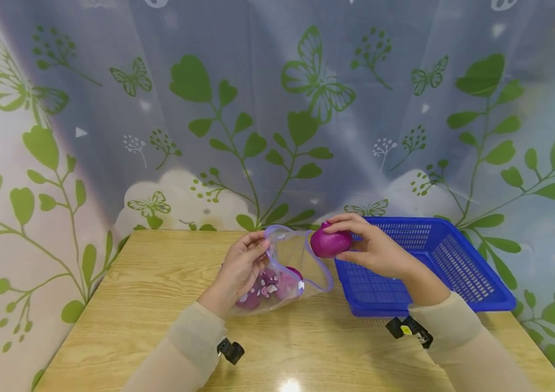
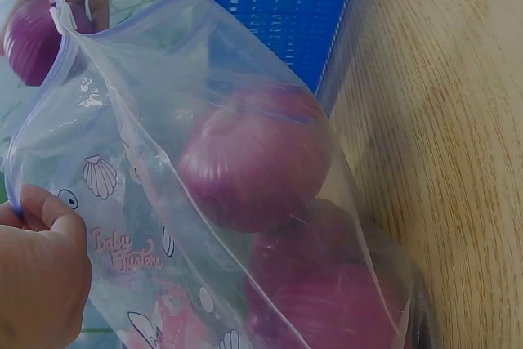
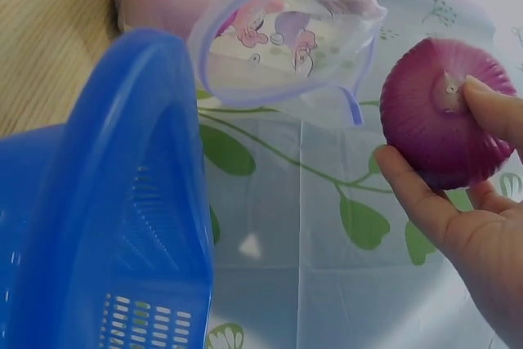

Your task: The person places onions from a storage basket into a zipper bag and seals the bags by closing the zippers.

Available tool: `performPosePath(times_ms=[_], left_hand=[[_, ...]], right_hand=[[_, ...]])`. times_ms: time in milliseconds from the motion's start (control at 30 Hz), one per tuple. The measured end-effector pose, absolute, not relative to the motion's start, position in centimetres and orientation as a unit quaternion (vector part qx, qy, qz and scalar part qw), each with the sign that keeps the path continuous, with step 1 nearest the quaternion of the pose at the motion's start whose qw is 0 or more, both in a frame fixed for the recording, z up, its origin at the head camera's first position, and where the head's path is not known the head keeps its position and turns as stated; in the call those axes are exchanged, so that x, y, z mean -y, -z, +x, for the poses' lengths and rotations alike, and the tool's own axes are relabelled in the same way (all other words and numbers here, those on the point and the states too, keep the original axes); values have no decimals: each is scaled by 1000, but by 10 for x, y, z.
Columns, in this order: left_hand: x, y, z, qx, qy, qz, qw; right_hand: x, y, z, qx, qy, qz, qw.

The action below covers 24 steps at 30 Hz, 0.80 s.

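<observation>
A clear zip bag (image 1: 282, 250) with a purple rim and printed pictures leans over the table, its mouth gaping to the right. Several red onions (image 2: 257, 157) lie inside it, seen through the plastic. My left hand (image 1: 243, 267) pinches the bag's rim at its left side. In my right hand (image 1: 375, 247) is another red onion (image 1: 330, 241), gripped between thumb and fingers just beside the bag's mouth. The right wrist view shows this onion (image 3: 445, 112) outside the bag, apart from the rim.
A blue plastic basket (image 1: 495, 291) with slotted walls stands on the right of the table, under my right forearm. The wooden table (image 1: 145, 283) meets a curtain (image 1: 257, 109) printed with green leaves and butterflies at its back edge.
</observation>
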<state>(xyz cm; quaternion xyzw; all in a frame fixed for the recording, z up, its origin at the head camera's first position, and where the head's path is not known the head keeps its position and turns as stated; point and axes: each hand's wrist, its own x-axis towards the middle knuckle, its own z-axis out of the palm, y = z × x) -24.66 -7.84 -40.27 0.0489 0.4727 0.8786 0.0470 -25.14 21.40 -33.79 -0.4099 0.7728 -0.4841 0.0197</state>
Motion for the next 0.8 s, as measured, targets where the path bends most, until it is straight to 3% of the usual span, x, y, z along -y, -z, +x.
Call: performPosePath(times_ms=[800], left_hand=[[74, 400, -248, -487, -871, 47, 47]], right_hand=[[-183, 337, -259, -775, 470, -420, 43]])
